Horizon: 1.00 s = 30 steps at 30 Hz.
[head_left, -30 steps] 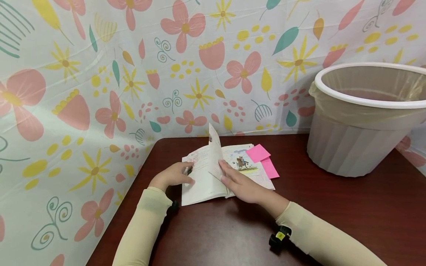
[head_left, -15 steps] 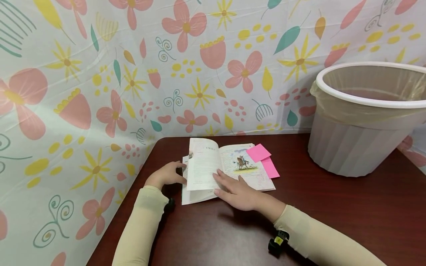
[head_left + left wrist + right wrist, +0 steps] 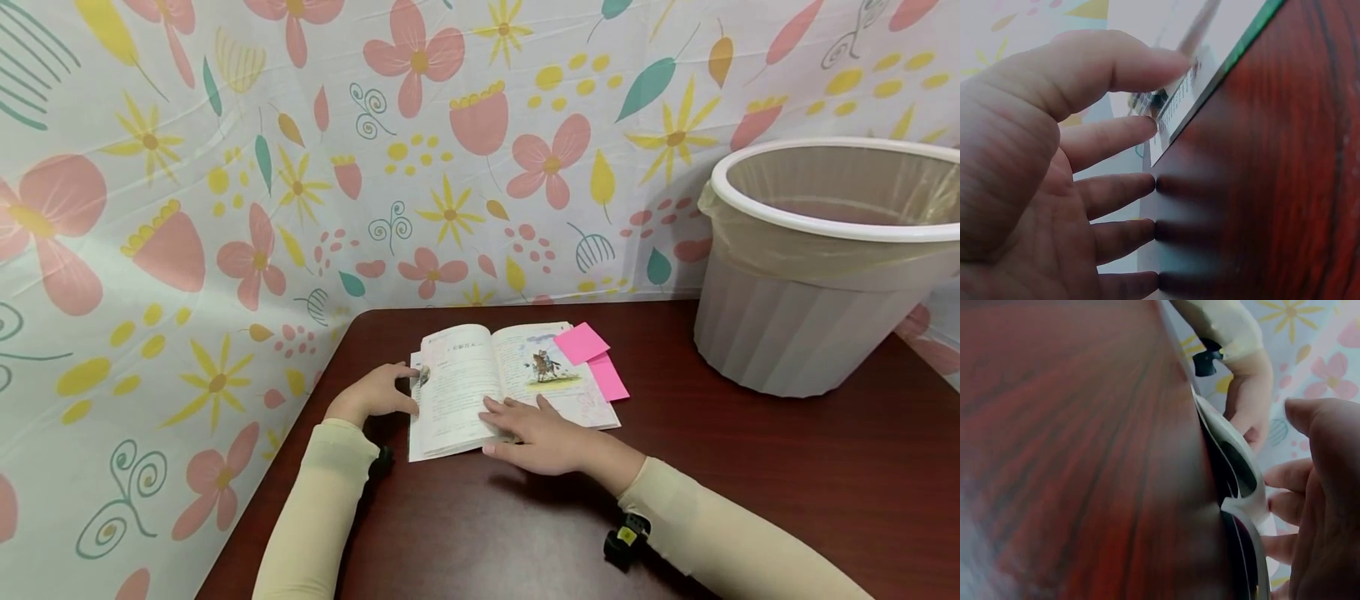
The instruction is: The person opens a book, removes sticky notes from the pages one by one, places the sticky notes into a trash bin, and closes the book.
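Observation:
An open book (image 3: pixel 457 400) lies on the dark red table, with printed text on the left page and a picture of a rider on a horse (image 3: pixel 543 367) on the right page. My left hand (image 3: pixel 375 393) is at the book's left edge. In the left wrist view its fingers are spread, several fingertips stand on the table, and the thumb (image 3: pixel 1147 69) reaches over the page edge. Near the lower end of the spine, my right hand (image 3: pixel 543 437) rests on the book with fingers extended. The right wrist view shows those fingertips at the bulging pages (image 3: pixel 1235 444).
Two pink sticky notes (image 3: pixel 581 344) overlap the right page's outer edge. A large grey bin (image 3: pixel 795 325) with a white rim and a clear liner stands at the back right of the table (image 3: pixel 480 533). A floral-print curtain (image 3: pixel 540 225) hangs behind.
A page that stood upright at the spine has swung left and now lies flat on the left side. The left hand drew back slightly leftward; the right hand moved a little lower with fingers spread.

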Tool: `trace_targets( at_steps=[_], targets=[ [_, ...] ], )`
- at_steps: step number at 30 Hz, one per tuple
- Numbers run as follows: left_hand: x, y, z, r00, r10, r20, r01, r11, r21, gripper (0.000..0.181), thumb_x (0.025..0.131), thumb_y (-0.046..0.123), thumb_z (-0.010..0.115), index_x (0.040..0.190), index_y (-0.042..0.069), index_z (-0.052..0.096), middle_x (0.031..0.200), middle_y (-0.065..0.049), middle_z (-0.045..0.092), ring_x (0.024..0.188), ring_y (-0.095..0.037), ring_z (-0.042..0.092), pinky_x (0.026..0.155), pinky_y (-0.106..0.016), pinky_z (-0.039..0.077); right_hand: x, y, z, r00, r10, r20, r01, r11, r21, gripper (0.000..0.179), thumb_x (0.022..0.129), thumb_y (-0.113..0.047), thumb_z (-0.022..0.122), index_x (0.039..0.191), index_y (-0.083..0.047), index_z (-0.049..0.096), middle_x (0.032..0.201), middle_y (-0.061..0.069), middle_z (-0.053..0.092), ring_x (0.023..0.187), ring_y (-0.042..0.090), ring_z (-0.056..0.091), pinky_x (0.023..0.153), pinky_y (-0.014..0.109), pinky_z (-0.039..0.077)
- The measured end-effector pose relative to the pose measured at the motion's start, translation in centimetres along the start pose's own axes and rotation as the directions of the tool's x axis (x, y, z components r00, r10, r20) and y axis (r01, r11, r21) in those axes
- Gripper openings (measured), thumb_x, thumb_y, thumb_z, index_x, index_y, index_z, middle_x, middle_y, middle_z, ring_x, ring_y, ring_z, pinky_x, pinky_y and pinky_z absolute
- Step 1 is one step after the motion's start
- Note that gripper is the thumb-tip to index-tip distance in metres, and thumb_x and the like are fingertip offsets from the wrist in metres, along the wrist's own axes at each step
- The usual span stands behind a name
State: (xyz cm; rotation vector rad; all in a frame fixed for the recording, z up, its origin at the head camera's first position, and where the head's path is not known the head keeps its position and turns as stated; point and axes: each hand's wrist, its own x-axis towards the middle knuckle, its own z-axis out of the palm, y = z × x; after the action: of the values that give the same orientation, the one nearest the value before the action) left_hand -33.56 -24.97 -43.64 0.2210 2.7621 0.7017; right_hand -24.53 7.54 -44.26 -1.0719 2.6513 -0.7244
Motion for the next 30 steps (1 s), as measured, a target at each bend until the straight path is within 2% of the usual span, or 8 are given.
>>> trace_targets(
  at_steps=[5, 10, 13, 16, 21, 25, 30],
  targets=[
    [0.2, 0.0, 0.2, 1.0, 0.018, 0.012, -0.018, 1.0, 0.025, 0.07, 0.085, 0.019, 0.071, 0.152, 0.012, 0.052, 0.168, -0.015, 0.033, 0.155, -0.038, 0.031, 0.118, -0.052, 0.039, 0.2, 0.6, 0.0, 0.999, -0.018, 0.026, 0.018, 1.0, -0.002, 0.067, 0.102, -0.06, 0.05, 0.155, -0.02, 0.048, 0.169, -0.003, 0.033, 0.158, 0.035, 0.028, 0.12, 0.077, 0.011],
    [0.2, 0.5, 0.5, 1.0, 0.009, 0.0, -0.009, 1.0, 0.017, 0.061, 0.094, 0.021, 0.057, 0.154, 0.011, 0.05, 0.165, -0.015, 0.038, 0.154, -0.036, 0.034, 0.121, -0.053, 0.036, 0.1, 0.9, -0.1, 0.998, -0.035, 0.057, 0.031, 0.997, 0.072, 0.067, 0.102, -0.059, 0.053, 0.156, -0.02, 0.048, 0.17, -0.002, 0.031, 0.158, 0.033, 0.026, 0.12, 0.077, 0.011],
    [0.2, 0.7, 0.7, 1.0, 0.0, -0.014, 0.0, 1.0, 0.008, 0.061, 0.096, 0.024, 0.056, 0.155, 0.012, 0.048, 0.162, -0.015, 0.044, 0.152, -0.035, 0.038, 0.12, -0.054, 0.037, 0.1, 0.8, -0.2, 0.996, -0.039, 0.08, 0.029, 0.992, 0.124, 0.068, 0.101, -0.059, 0.054, 0.156, -0.02, 0.047, 0.171, -0.002, 0.028, 0.16, 0.03, 0.023, 0.121, 0.076, 0.008],
    [0.2, 0.9, 0.8, 1.0, 0.003, -0.026, -0.003, 1.0, 0.013, 0.061, 0.098, 0.028, 0.058, 0.155, 0.013, 0.047, 0.161, -0.015, 0.045, 0.151, -0.036, 0.039, 0.12, -0.055, 0.037, 0.0, 0.5, -0.3, 0.995, -0.039, 0.094, 0.026, 0.991, 0.132, 0.07, 0.101, -0.059, 0.055, 0.157, -0.019, 0.046, 0.171, -0.001, 0.026, 0.16, 0.03, 0.023, 0.12, 0.076, 0.008],
    [0.3, 1.1, 0.9, 0.999, 0.017, -0.049, -0.018, 1.0, -0.018, 0.063, 0.099, 0.033, 0.063, 0.157, 0.013, 0.045, 0.161, -0.014, 0.045, 0.152, -0.036, 0.038, 0.12, -0.056, 0.037, 0.1, 0.0, 0.0, 0.997, -0.029, 0.071, 0.025, 0.998, 0.057, 0.069, 0.101, -0.059, 0.055, 0.156, -0.019, 0.047, 0.17, 0.0, 0.029, 0.158, 0.033, 0.027, 0.119, 0.077, 0.013],
    [0.5, 1.5, 1.2, 0.993, 0.052, -0.106, -0.061, 0.995, -0.079, 0.065, 0.099, 0.032, 0.066, 0.158, 0.018, 0.044, 0.161, -0.01, 0.045, 0.15, -0.034, 0.041, 0.118, -0.056, 0.04, 0.0, -0.6, 0.0, 0.999, -0.026, 0.046, 0.026, 1.0, 0.002, 0.067, 0.099, -0.06, 0.056, 0.153, -0.02, 0.051, 0.168, -0.002, 0.035, 0.156, 0.034, 0.032, 0.118, 0.077, 0.016],
    [0.7, 2.4, 1.6, 0.968, 0.147, -0.205, -0.173, 0.977, -0.12, 0.059, 0.1, 0.031, 0.066, 0.156, 0.021, 0.047, 0.152, -0.008, 0.056, 0.135, -0.03, 0.058, 0.106, -0.051, 0.052, -0.2, -1.0, -0.2, 0.999, -0.03, 0.04, 0.03, 1.0, 0.0, 0.065, 0.099, -0.058, 0.057, 0.151, -0.019, 0.054, 0.167, -0.001, 0.038, 0.155, 0.033, 0.035, 0.118, 0.077, 0.015]
  ],
)
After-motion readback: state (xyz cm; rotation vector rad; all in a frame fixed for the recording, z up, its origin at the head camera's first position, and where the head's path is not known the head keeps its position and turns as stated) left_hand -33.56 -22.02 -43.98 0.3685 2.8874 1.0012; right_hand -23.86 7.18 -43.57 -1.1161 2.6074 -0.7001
